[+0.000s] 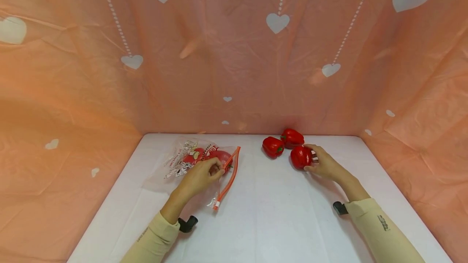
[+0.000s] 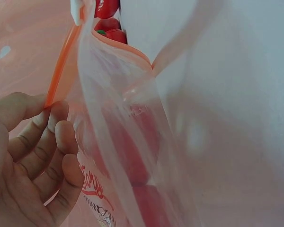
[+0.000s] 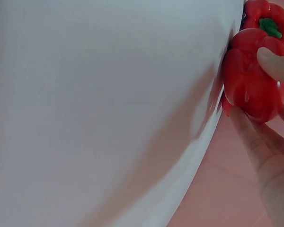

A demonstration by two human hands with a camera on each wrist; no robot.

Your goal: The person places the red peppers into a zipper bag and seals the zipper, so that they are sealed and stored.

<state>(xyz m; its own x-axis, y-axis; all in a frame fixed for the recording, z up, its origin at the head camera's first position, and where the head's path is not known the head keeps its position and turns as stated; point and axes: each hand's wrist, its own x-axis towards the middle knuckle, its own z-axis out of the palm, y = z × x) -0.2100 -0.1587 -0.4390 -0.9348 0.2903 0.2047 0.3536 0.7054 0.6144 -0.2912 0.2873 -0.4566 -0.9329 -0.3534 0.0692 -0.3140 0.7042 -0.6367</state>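
Note:
My left hand (image 1: 204,173) pinches the orange zip edge (image 2: 61,66) of a clear printed zip bag (image 1: 161,177) between thumb and fingers. The bag's mouth gapes toward the right, and red peppers (image 2: 128,142) show through its plastic. Over on the right, my right hand (image 1: 323,165) grips a red bell pepper (image 1: 301,157), thumb on one side and fingers on the other. Right behind it lie two more, one red bell pepper (image 1: 273,147) with its green stem facing forward and another red bell pepper (image 1: 292,138) farther back.
A white-covered table (image 1: 263,214) spreads under everything. Its back and sides meet an orange-pink curtain (image 1: 234,72) printed with white hearts. Dark wrist-mounted pieces (image 1: 188,224) stick out by both cuffs.

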